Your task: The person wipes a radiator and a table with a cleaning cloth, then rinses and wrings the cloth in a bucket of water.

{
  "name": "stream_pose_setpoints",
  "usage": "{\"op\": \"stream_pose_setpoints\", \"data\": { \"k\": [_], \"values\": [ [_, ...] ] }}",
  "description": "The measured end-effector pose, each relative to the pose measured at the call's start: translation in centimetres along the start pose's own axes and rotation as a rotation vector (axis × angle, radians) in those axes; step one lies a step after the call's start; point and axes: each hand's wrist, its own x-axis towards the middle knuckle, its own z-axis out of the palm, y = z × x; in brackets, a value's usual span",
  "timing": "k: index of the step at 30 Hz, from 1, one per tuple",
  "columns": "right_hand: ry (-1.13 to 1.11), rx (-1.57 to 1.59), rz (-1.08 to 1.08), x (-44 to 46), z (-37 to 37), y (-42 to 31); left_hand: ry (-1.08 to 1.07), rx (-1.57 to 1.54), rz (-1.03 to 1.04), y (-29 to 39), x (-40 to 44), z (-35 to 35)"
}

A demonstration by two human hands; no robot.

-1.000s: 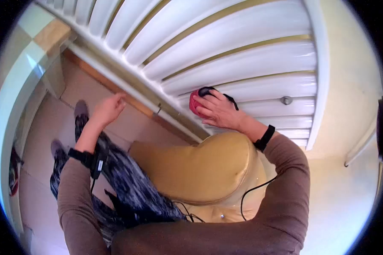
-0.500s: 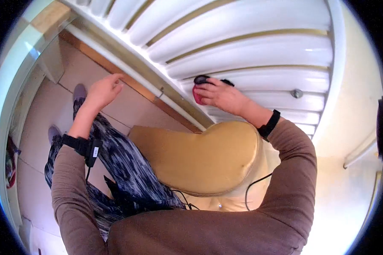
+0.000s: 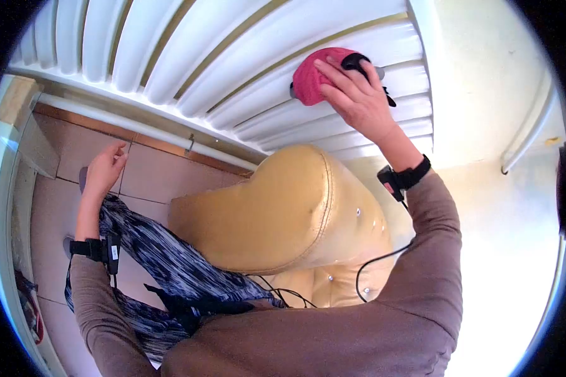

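My right hand (image 3: 361, 103) presses a pink cloth (image 3: 311, 76) with black parts against the white radiator (image 3: 233, 56). Its fingers spread over the cloth, and a black piece shows by the fingertips. What the black parts are, I cannot make out. My left hand (image 3: 105, 168) hangs in the air above the tiled floor, its fingers loosely bent and apart, with nothing visible in it. Below the radiator's lower edge runs a white pipe (image 3: 151, 134), not far from the left hand.
A yellow padded armchair (image 3: 258, 213) with a rounded armrest stands between me and the radiator. Black cables (image 3: 283, 292) lie along its seat. A pale wall (image 3: 471, 100) rises at the right, with another pipe (image 3: 529, 135) on it. A glass-edged piece of furniture (image 3: 6, 144) stands at the left.
My right hand has moved up and right across the radiator, and more of the pink cloth shows. My left hand appears lower and farther left. The camera view has also shifted.
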Motion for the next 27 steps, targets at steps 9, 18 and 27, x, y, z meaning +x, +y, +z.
{"op": "stream_pose_setpoints", "data": {
  "k": [9, 18, 27],
  "values": [
    [-0.099, 0.080, -0.218, 0.3, 4.1, -2.4, -0.021, 0.016, -0.004, -1.0, -0.7, 0.3],
    [0.108, 0.086, -0.109, -3.3, 2.2, 0.3, 0.108, -0.250, 0.033, 5.3, -7.2, -3.1],
    [0.857, 0.550, 0.400, -3.4, -3.6, 1.9, -0.221, -0.324, 0.730, 39.0, -13.6, 2.2]
  ]
}}
